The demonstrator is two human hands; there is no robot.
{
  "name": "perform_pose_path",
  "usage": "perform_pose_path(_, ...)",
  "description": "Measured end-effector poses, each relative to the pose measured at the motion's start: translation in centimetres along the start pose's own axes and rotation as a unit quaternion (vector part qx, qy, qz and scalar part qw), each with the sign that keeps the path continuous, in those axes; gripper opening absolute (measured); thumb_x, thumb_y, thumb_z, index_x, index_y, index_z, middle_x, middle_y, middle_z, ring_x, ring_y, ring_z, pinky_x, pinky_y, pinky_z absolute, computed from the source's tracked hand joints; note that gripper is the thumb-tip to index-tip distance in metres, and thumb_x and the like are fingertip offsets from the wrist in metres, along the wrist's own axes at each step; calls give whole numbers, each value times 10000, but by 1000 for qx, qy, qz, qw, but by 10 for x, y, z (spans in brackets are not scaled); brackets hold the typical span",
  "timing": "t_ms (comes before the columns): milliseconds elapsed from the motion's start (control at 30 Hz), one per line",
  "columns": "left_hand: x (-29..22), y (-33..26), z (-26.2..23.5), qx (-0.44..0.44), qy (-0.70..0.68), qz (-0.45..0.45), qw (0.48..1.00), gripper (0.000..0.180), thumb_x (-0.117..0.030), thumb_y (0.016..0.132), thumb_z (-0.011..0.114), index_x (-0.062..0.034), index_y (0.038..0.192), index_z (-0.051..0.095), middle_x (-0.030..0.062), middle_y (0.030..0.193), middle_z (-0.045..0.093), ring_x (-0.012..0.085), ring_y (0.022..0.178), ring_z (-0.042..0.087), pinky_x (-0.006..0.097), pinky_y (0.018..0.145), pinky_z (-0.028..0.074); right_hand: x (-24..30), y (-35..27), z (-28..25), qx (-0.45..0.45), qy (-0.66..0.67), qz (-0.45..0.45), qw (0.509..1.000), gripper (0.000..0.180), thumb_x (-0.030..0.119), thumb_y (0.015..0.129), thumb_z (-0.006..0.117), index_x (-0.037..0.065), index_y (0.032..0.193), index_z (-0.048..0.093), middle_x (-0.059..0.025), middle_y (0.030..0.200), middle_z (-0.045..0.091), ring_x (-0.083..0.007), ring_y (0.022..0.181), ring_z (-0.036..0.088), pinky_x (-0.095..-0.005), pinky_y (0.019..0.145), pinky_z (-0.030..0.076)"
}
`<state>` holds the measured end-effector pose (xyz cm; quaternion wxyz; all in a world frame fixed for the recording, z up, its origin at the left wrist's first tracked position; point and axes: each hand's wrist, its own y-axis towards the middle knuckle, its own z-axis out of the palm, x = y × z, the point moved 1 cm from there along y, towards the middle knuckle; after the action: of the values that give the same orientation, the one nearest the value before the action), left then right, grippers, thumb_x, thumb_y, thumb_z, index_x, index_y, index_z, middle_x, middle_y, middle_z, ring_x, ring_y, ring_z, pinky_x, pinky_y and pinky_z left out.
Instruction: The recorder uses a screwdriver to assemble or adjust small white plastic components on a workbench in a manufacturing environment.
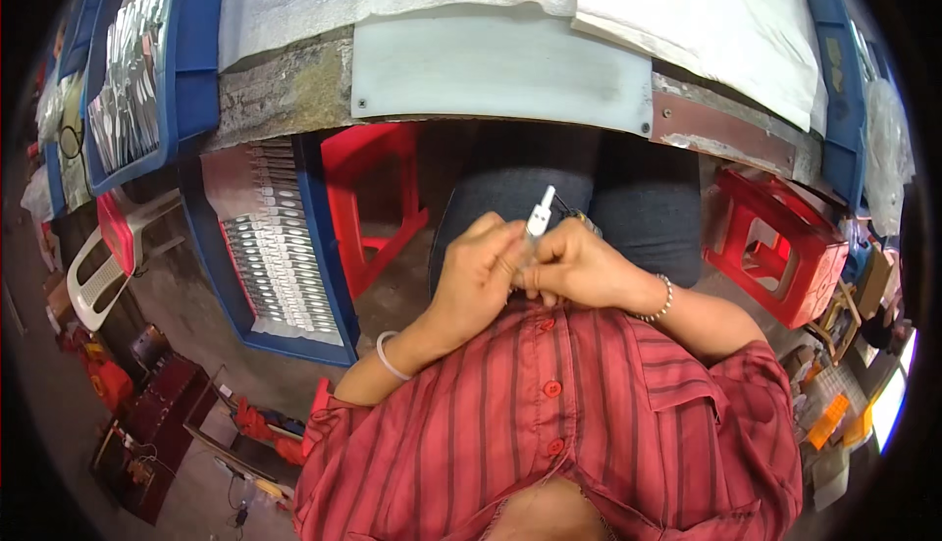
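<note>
A small, slim white piece (pixel 540 215) with a narrow pale tip and two dark dots stands up from between my hands, in front of my chest. My left hand (pixel 474 271) is closed, its thumb and fingers pressed against the piece's lower part. Beside it my right hand (pixel 584 266) is also closed, fingers pinched together at the same spot. Something clear, like thin plastic, shows between the fingertips. The lower end is covered by my fingers, so its exact kind does not show. Both hands are held above my lap, short of the bench edge.
Ahead is a bench with a pale board (pixel 500 65) at its edge and white cloth (pixel 697 21) on top. A blue crate (pixel 329 247) at left holds rows of slim metallic pieces; another blue crate (pixel 186 100) stands beyond. Red stools (pixel 775 247) stand on both sides.
</note>
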<state>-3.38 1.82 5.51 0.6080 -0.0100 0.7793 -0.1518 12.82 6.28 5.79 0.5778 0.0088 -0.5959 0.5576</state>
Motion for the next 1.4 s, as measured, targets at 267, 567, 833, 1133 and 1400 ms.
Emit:
perform_pose_path(267,5,7,-7,-31,40,-5,999,143,-41,896,566,55,987,619,155,773,546,270,621,576,339,556,442,-5,19,4,-18,16,33,999,233,109,855,642,-23,663,646,-64,575,621,-91,493,574,-221,446,439)
perform_pose_path(567,10,9,-20,-38,6,6,999,134,-10,896,559,70,990,612,154,781,552,260,613,583,332,535,441,8,26,11,-31,49,23,998,236,100,844,619,-41,654,624,-77,590,610,-122,502,582,-244,454,448)
perform_pose_path(833,1,0,-30,1,21,20,1000,145,2,892,558,72,1011,602,161,770,547,266,595,571,330,523,438,16,17,18,8,100,48,994,199,75,857,647,-34,691,649,-67,624,630,-94,511,576,-218,460,436)
perform_pose_path(1133,1,6,-33,-8,19,22,1000,148,-12,895,556,68,1012,597,164,779,545,284,623,580,331,542,443,23,21,17,-9,72,66,995,207,76,856,642,-18,671,652,-59,618,629,-86,502,572,-214,449,426)
perform_pose_path(1400,-3,-3,-38,1,22,22,1000,148,-8,900,553,60,1020,606,134,777,556,234,632,565,304,553,433,22,18,23,8,54,43,998,229,117,855,655,-27,677,642,-69,600,616,-101,483,559,-237,430,425)
